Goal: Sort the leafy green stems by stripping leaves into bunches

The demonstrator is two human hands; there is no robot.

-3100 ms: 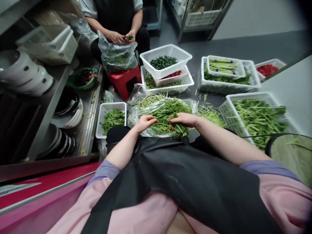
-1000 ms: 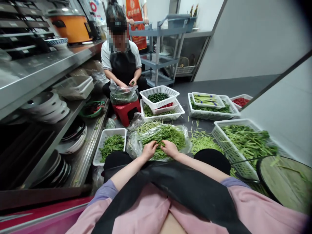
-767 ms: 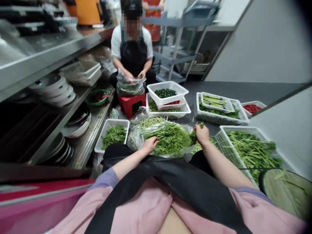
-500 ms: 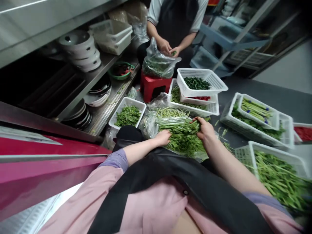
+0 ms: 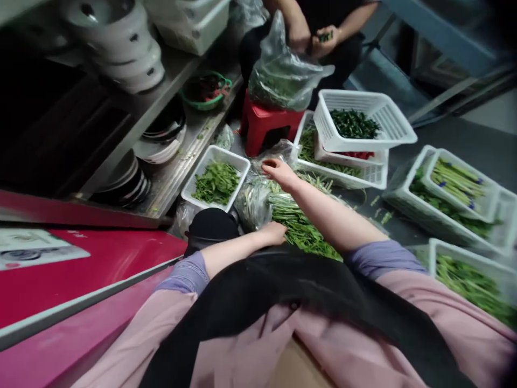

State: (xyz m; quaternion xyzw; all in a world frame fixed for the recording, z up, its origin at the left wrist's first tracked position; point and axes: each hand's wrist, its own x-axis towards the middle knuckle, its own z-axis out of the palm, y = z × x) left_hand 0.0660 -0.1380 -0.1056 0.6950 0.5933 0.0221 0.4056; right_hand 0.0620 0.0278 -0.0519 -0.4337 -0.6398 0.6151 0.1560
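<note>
A bundle of leafy green stalks [image 5: 307,237] lies in front of my lap, with clear plastic wrap [image 5: 256,202] bunched at its left end. My left hand [image 5: 275,233] is closed against the bundle's left side, its fingertips partly hidden in the greens. My right hand [image 5: 281,173] reaches across above the far side of the bundle, near crumpled clear plastic [image 5: 278,152]. Its fingers are curved and apart from the thumb, with nothing visible in them. To the left, a white basket [image 5: 188,193] holds loose picked leaves [image 5: 217,182].
Beyond, a red stool [image 5: 262,121] bears a plastic bag of greens [image 5: 277,86]; a co-worker's hands [image 5: 323,42] hold something small and green. White baskets [image 5: 365,144] of chopped vegetables stand right. Metal shelving [image 5: 177,180] with stacked dishes borders the left.
My right hand has left the greens and moved left and away from me, over the far side of the bundle. My left hand stays at the greens. The view has tilted down.
</note>
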